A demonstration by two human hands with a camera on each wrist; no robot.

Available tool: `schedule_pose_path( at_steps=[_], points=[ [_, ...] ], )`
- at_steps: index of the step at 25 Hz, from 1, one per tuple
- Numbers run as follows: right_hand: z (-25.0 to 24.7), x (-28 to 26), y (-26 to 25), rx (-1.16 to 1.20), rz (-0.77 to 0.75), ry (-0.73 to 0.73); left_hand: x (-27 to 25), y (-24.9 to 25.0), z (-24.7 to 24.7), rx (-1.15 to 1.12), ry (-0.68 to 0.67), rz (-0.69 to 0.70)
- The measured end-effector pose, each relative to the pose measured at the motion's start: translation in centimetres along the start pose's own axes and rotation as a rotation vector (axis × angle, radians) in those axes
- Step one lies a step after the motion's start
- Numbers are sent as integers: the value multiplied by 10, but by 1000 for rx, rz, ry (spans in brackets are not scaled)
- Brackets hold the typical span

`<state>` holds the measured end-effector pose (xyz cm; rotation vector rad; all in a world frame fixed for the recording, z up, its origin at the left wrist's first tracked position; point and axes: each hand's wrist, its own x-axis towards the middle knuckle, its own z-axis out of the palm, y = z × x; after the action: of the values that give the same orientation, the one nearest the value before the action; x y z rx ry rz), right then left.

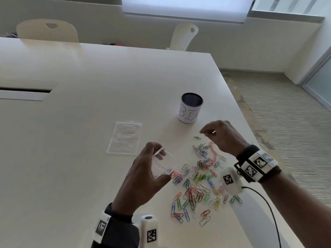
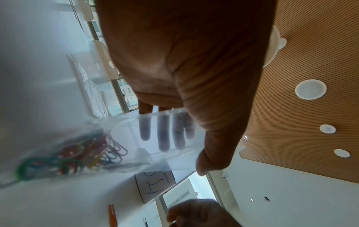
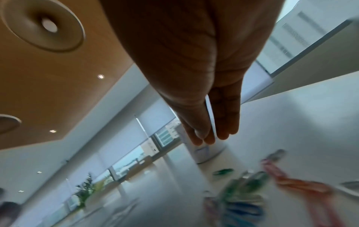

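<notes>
My left hand [image 1: 157, 154] holds a small clear zip bag [image 1: 163, 164] just above the table, thumb in front and fingers behind the film [image 2: 161, 135]. Coloured clips show through the bag in the left wrist view; I cannot tell whether they are inside it. To its right a pile of coloured paper clips [image 1: 198, 178] lies spread on the table. My right hand [image 1: 203, 131] hovers over the pile's far end with its fingertips drawn together. A pale sliver shows at the thumb; I cannot tell whether it is a clip. The right wrist view is blurred.
A mesh cup with a white "BIN" label [image 1: 189, 113] stands beyond the pile. A second clear bag [image 1: 125, 137] lies flat to its left. One green clip [image 1: 197, 137] lies apart. The table's right edge [image 1: 232, 97] is close. Two chairs [image 1: 48, 31] stand behind.
</notes>
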<state>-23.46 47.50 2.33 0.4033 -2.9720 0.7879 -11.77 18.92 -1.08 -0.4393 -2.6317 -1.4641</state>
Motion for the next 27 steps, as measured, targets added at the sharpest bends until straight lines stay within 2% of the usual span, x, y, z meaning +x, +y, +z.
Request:
schedule_pose_path(
  at_steps=[5, 11, 13, 15, 18, 24, 27],
  points=[
    [19, 10, 22, -121, -62, -236, 5, 5, 3, 3, -22, 11],
    [17, -7, 19, -119, -98, -374, 6, 8, 4, 7, -39, 5],
    [8, -10, 25, -93, -66, -314, 6, 7, 3, 6, -40, 8],
    [1, -11, 33, -130, 39, -200, 6, 7, 3, 8, -42, 13],
    [7, -16, 32, -201, 154, -197, 5, 7, 2, 11, -46, 19],
    [16, -22, 5, -107, 68, -272, 3, 7, 1, 5, -55, 33],
    [14, -25, 0, -218, 25, -354, 3, 5, 0, 15, -51, 46]
  ],
)
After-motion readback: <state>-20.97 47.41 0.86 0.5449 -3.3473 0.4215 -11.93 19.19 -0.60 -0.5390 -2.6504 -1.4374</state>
